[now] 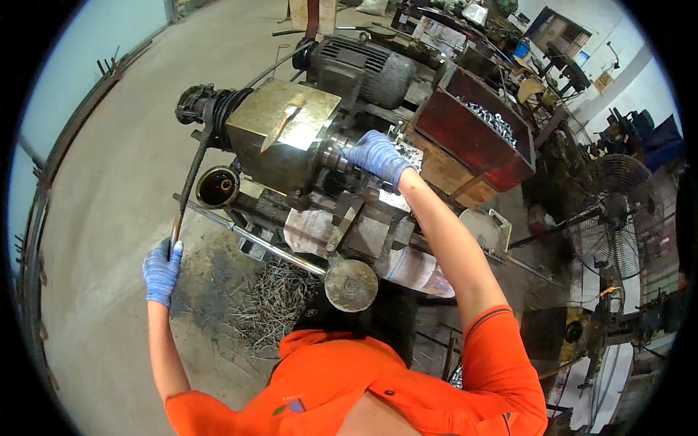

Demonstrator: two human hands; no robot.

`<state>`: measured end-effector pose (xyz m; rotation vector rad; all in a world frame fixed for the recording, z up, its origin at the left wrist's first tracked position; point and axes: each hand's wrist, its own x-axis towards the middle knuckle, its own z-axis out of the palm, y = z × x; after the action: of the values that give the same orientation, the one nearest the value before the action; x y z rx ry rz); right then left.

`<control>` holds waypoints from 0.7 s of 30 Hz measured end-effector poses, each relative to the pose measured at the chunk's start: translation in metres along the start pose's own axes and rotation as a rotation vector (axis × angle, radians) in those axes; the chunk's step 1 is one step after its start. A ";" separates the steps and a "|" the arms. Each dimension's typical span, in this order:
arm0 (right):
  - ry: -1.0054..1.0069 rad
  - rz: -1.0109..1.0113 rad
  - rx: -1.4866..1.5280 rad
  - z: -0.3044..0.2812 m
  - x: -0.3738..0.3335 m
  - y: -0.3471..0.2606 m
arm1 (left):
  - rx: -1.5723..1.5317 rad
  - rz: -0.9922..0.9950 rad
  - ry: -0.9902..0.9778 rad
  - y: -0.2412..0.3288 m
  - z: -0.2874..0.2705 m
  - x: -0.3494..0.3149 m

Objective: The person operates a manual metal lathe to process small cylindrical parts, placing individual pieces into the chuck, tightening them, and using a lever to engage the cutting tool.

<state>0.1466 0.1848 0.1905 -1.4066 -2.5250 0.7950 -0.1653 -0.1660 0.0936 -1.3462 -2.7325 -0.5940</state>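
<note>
Grey concrete floor [131, 160], shavings [270, 301] heaped beside the greasy machine [280, 156]. Slim dark lever [192, 172] slants down at the machine's left, lower end gripped in the gloved left hand [161, 273]. Gloved right hand [378, 155] at the shiny spindle [334, 154]; from here I can't tell its grip.

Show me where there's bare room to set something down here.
Widest: the concrete floor between the left wall and the lever in the left hand. The metal box's top is bare on either side of the thin tool lying there. It is crowded at the shavings heap, around the right hand, and by the red bin of metal parts.
</note>
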 end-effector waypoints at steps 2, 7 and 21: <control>0.040 0.011 0.101 0.003 0.009 0.004 | 0.023 -0.043 -0.038 -0.005 -0.002 0.000; 0.032 -0.010 0.237 0.008 0.018 0.005 | 0.154 -0.023 -0.041 -0.010 -0.013 -0.023; 0.027 0.000 0.347 0.018 0.008 0.003 | 0.620 0.050 0.051 -0.140 -0.011 -0.022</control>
<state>0.1382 0.1860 0.1725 -1.2893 -2.2279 1.1387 -0.2611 -0.2636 0.0545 -1.2002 -2.5046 0.2147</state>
